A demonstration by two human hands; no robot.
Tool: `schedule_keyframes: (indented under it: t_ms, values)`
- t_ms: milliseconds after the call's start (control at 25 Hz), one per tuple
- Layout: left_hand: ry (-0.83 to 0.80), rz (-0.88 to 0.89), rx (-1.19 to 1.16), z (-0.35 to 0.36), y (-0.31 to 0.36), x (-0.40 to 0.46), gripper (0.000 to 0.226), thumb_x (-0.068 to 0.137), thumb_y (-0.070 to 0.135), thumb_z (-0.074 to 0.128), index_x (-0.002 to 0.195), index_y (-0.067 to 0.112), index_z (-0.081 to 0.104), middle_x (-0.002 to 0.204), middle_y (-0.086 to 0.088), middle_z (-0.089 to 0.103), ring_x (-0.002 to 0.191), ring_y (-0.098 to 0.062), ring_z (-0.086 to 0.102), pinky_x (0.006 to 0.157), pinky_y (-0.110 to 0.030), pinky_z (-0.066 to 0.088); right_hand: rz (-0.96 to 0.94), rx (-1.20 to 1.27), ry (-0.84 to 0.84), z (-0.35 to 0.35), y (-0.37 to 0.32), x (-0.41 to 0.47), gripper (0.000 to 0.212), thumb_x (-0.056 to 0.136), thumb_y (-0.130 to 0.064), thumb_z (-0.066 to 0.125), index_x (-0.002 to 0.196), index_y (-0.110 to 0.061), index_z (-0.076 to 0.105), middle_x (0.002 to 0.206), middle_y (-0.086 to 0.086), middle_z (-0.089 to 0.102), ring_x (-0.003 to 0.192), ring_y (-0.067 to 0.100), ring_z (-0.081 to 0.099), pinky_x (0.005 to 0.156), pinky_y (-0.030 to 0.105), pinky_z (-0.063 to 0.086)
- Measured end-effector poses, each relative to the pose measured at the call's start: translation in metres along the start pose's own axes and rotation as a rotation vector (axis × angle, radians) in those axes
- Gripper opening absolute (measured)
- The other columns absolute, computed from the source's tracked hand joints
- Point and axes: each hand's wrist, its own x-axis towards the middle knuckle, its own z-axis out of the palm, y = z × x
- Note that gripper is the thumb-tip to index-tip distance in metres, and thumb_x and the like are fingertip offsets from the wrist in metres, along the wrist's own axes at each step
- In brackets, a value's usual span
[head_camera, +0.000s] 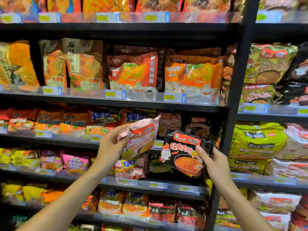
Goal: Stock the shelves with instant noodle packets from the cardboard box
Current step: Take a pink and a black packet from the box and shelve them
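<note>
Now pink packet (140,139) left hand (110,145), black packet (185,152) right hand (215,164)

The light is bright and even on the front of the packets, and the colours look very strong, almost too saturated. Under each shelf board (116,30) there is a deep dark shadow. The clear plastic strips (133,17) at the shelf fronts show soft glare. The picture is sharpest near the middle, where the print on the black packet (183,152) can be read. Toward the edges everything is smeared and blurred, mostly at the top row and left side. The wide lens bends the black upright post (236,80), so it leans.
</note>
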Motion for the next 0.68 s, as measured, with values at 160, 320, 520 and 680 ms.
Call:
schedule_keyframes:
  t_ms: [160, 320, 520, 680]
  values:
    - [-0.068, 0.086, 0.006, 0.032, -0.018, 0.057, 0.025, 0.092, 0.015, 0.064, 0.116, 0.017, 0.071, 0.112, 0.007, 0.073, 0.108, -0.007, 0.066, 0.083, -0.022, 0.055, 0.001, -0.021, 0.061, 0.001, 0.006, 0.034, 0.014, 0.092, -0.036, 0.068, 0.095, -0.023, 0.072, 0.082, -0.006, 0.074, 0.069, -0.007, 0.064, 0.067, 0.019, 0.048]
    - [-0.123, 0.043, -0.091, 0.055, -0.042, 0.098, 0.025, 0.092, 0.013, 0.065, 0.117, 0.013, 0.071, 0.111, 0.004, 0.074, 0.107, -0.007, 0.067, 0.081, -0.020, 0.055, 0.026, -0.066, 0.133, -0.003, 0.010, 0.052, 0.023, 0.089, -0.043, 0.068, 0.097, -0.022, 0.074, 0.082, -0.006, 0.075, 0.071, -0.006, 0.065, 0.070, 0.025, 0.047]
    - [-0.253, 0.029, -0.056, 0.080, -0.076, 0.132, 0.025, 0.092, 0.014, 0.066, 0.116, 0.016, 0.072, 0.109, 0.007, 0.074, 0.104, -0.002, 0.066, 0.079, -0.020, 0.056, 0.025, -0.101, 0.240, -0.009, 0.012, 0.065, 0.022, 0.091, -0.036, 0.069, 0.093, -0.015, 0.073, 0.076, -0.008, 0.069, 0.065, -0.008, 0.061, 0.062, 0.011, 0.047]
    - [-0.276, -0.044, 0.077, 0.105, -0.091, 0.158, 0.007, 0.090, 0.015, 0.068, 0.087, 0.016, 0.075, 0.077, 0.008, 0.072, 0.068, 0.002, 0.063, 0.061, -0.017, 0.048, 0.003, -0.137, 0.262, -0.008, 0.013, 0.072, 0.018, 0.092, -0.035, 0.069, 0.091, -0.017, 0.072, 0.074, -0.009, 0.069, 0.063, -0.007, 0.060, 0.062, 0.014, 0.046]
